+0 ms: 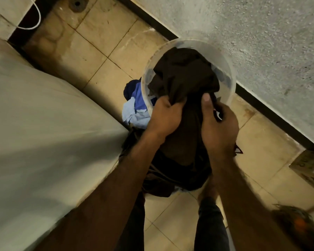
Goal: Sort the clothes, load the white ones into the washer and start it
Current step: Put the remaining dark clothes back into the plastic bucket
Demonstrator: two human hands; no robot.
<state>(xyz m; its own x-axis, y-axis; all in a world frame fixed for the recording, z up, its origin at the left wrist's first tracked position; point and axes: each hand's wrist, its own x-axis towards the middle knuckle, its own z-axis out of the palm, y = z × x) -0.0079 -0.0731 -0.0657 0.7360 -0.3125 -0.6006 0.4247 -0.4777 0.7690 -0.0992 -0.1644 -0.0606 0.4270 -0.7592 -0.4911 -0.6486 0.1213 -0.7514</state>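
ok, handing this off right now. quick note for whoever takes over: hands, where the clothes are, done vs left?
Left hand and right hand: both grip the dark brown garment, which drapes from the clear round plastic tub toward the person.
Blue and light-blue clothes lie on the tiled floor left of the tub; more dark clothes are piled below the hands.
The large white appliance on the left is probably the washer.
Done: sorting under way.
Left: no whites visible; find them, load them, start the washer.

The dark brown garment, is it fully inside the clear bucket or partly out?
Partly out. The left hand and right hand grip the dark brown garment; its upper part lies inside the clear bucket, the rest hangs over the rim.
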